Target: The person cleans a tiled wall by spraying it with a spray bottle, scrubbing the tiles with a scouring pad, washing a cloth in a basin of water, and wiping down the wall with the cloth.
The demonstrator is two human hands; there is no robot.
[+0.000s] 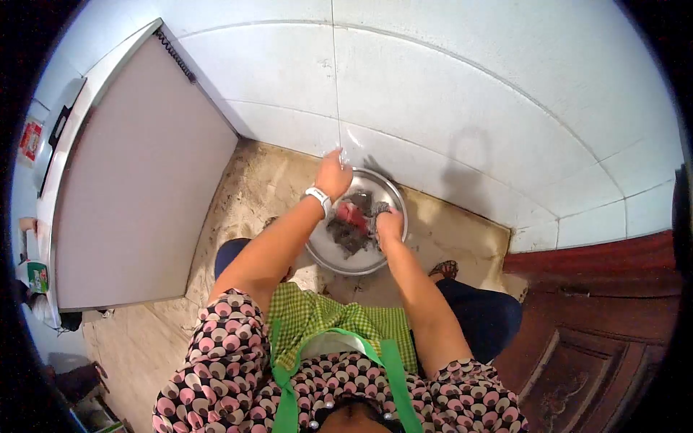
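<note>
Left hand [333, 177]: at wall-side rim of metal basin [356, 273]; grip state cannot be told.
Right hand [390, 225]: grip closed on grey material [380, 208], inside basin.
Red piece [351, 214]: basin's middle, beside dark clumps [349, 239].

Right hand [390, 223] holds grey material [378, 210] over metal basin [327, 250]; left hand [333, 176] near rim

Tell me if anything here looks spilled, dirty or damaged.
Brown staining darkens the floor where it meets the pale wall, on both sides of the basin. It looks like built-up grime, though whether any is wet, I cannot tell.
</note>
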